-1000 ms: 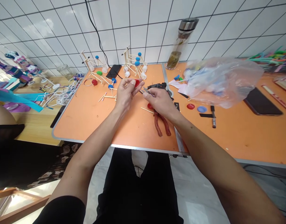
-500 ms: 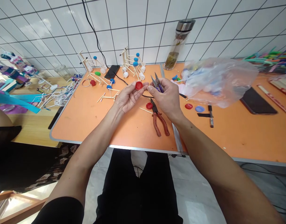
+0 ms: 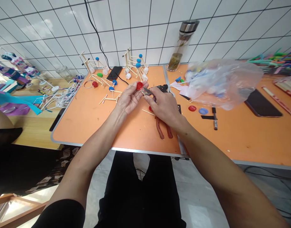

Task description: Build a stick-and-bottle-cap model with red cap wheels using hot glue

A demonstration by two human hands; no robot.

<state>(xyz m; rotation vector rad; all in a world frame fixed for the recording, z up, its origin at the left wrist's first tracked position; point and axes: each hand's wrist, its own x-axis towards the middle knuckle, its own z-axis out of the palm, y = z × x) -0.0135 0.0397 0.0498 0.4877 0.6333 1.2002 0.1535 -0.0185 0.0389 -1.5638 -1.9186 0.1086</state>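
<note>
A round red cap (image 3: 139,85) is held in the fingers of my left hand (image 3: 129,99), palm turned up. My right hand (image 3: 165,104) grips a pair of small scissors (image 3: 147,91), their blades pointing left and lying close against the cap's right edge. Whether the blades touch the cap I cannot tell. Under my right hand lie pliers with red-brown handles (image 3: 160,129), their jaws hidden. Another red disc (image 3: 150,108) shows partly beside my right thumb, near a thin wooden stick (image 3: 148,112).
Stick models (image 3: 137,65) with blue balls and white wheels stand behind my hands. A glass tea bottle (image 3: 181,47) stands by the tiled wall. To the right lie a plastic bag (image 3: 226,82), red and blue discs (image 3: 203,111), a marker-like stick (image 3: 215,118) and a phone (image 3: 263,103).
My right hand has turned, swinging the scissors from pointing upward to pointing left at the red cap. The pliers' jaws are now covered. The cap has tilted slightly in my left hand.
</note>
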